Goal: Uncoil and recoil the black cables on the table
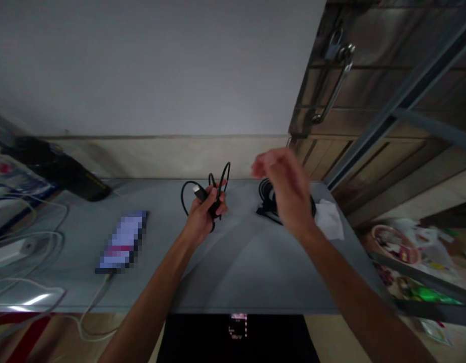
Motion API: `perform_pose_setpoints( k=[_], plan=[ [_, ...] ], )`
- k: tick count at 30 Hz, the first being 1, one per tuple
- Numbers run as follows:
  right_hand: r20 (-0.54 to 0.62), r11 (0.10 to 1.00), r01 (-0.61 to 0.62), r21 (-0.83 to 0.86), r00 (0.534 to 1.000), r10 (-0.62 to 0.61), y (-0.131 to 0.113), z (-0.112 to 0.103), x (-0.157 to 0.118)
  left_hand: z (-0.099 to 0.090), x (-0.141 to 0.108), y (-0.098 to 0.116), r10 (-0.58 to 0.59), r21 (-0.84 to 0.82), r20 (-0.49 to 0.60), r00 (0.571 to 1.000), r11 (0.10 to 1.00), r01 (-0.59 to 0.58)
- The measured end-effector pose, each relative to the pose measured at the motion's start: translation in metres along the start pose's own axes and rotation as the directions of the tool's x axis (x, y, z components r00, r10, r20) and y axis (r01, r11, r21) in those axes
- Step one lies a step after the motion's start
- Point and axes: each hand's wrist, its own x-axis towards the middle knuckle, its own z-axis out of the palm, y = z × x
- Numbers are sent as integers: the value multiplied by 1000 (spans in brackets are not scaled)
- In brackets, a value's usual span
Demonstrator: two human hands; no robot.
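A slim black cable (228, 170) is being gripped above the grey tabletop (233, 272) by the left hand (204, 214), whose fingers are being kept closed around its bundled part, with the thumb being pressed over the dark plug housing. Thin, glossy loops are being spread on both sides of the hand, one tall and narrow, one rounder at the left. The plug's bare, silvery tip (196, 188) is being pointed up and to the left in the view, away from the wearer, its long axis being slanted from lower right to upper left. The right hand (285, 186) is being held raised by a coiled black cable (268, 194), its fingers being bent and blurred; whether anything is being pinched cannot be told. A white tissue (330, 220) is being partly overlapped by that arm's outline. Yellowish lettering is being shown on a black bottle (66, 169), too small to be read, and the screen of a phone (123, 242) is being obscured by pixelation.
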Motion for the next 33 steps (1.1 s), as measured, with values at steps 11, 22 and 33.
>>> perform_pose_setpoints(
  k=[11, 22, 33],
  plan=[
    [127, 947, -312, 73, 945, 301, 105, 64, -69, -6, -16, -33, 163, 568, 55, 985, 806, -165],
    [-148, 915, -393, 93, 903, 403, 123, 45, -61, -9, -26, -46, 226, 794, 254, 941, 506, -336],
    [-205, 923, -321, 210, 909, 363, 125, 29, -45, -33, -9, -12, 575, 619, -352, 738, 735, -277]
  ],
)
